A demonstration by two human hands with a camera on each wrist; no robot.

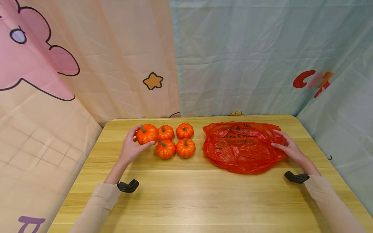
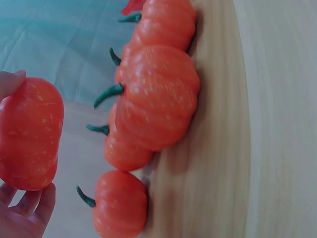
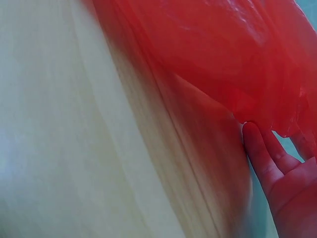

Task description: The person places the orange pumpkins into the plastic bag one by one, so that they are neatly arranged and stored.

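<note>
In the head view an orange pumpkin [image 1: 147,134] with a green stem is gripped by the left hand [image 1: 131,149], thumb along its near side, fingers round its far left side. The left wrist view shows this pumpkin [image 2: 32,134] raised between thumb and fingers of the left hand [image 2: 25,215]. Other pumpkins [image 1: 186,148] stand close together just right of it. A crumpled red plastic bag [image 1: 242,149] with dark print lies farther right. At its right edge the right hand [image 1: 291,151] touches the film with thumb and fingers spread; the right wrist view shows fingertips at the bag's edge [image 3: 257,109].
The wooden table [image 1: 198,197] carries the pumpkins and bag towards its back edge. Behind and beside it hang printed curtains [image 1: 233,58]. Black curved pieces [image 1: 128,186] sit at both wrists, by the beige sleeves.
</note>
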